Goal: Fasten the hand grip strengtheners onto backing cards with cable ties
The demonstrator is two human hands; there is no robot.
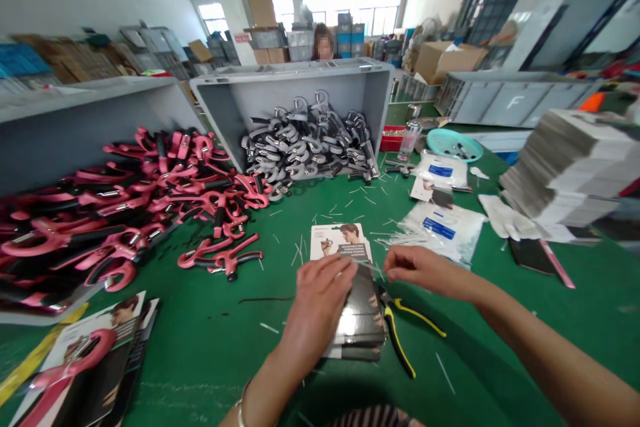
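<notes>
Printed cards [363, 310] lie stacked at the front middle of the green table. Across the left part of the stack rests my left hand [325, 290], its fingers close together on the cards; whether they pinch anything is hidden. My right hand [413, 267] hovers just right of the stack, fingers curled together near a thin white tie; its fingertips are too small to make out. Beneath it lie pliers [397, 320] with yellow and black handles, spread apart. Clear bags of white ties [445, 230] are behind my right hand.
Pink hand grips [125, 200] spill from a grey bin at left. Grey hand grips [300, 140] fill another bin [385, 113]. Carded pieces [95, 360] lie front left, a paper stack [575, 160] right, a turquoise dish [455, 145] behind. A person [324, 45] is beyond the bins.
</notes>
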